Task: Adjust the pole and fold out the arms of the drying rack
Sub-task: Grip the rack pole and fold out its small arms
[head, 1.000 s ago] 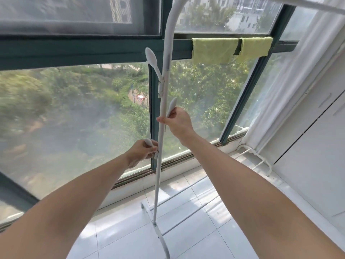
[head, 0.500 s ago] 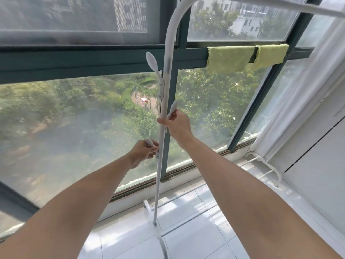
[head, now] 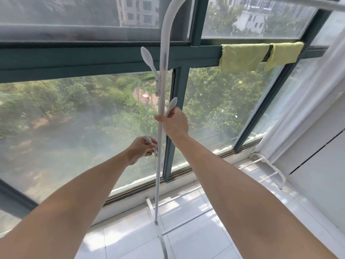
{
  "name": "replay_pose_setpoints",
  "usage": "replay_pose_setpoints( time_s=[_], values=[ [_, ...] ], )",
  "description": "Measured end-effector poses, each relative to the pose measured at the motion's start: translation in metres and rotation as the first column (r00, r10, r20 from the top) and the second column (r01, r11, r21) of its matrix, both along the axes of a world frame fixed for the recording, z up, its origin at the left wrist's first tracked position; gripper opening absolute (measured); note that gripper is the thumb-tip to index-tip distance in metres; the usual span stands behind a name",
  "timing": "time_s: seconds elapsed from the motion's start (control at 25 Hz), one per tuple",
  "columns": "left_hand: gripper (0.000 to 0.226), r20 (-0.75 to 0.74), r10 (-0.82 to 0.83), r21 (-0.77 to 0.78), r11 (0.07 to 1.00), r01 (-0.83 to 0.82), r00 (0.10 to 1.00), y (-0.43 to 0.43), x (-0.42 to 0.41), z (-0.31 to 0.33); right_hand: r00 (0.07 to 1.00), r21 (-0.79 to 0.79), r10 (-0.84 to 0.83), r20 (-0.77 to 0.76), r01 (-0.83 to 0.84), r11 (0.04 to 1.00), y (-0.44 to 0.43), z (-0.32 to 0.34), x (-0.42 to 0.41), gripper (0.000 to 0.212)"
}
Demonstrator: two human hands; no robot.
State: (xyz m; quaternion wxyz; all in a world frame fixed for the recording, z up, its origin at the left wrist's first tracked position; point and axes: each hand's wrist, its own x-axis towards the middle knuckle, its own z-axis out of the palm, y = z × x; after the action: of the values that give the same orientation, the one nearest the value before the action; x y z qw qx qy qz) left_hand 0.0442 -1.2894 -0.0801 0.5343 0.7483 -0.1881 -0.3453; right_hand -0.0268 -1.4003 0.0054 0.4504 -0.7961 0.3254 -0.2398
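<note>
Standing nearly upright, the smooth white tubular pole is gripped by the right hand, while the left hand pinches a paddle-tipped arm beside it.

Pole: smooth white metal; cloths: fuzzy; floor tiles: glossy.

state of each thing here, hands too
pole: upright, held
top arm: folded out, angled up left
middle arm: partly out, in right hand
low arm: in left hand
right hand: closed on pole and middle arm
left hand: closed on low arm
cloths: draped over window frame
</note>
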Motion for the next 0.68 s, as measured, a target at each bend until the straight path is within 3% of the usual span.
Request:
replay_pose_setpoints(
  time_s=[0.68],
  values=[
    [0.03,-0.026,0.074,-0.016,0.997,-0.074,0.997,-0.004,-0.009,0.011,0.994,0.188,0.104,0.041,-0.11,0.976,-0.005,0.005,-0.011,0.034]
  ],
)
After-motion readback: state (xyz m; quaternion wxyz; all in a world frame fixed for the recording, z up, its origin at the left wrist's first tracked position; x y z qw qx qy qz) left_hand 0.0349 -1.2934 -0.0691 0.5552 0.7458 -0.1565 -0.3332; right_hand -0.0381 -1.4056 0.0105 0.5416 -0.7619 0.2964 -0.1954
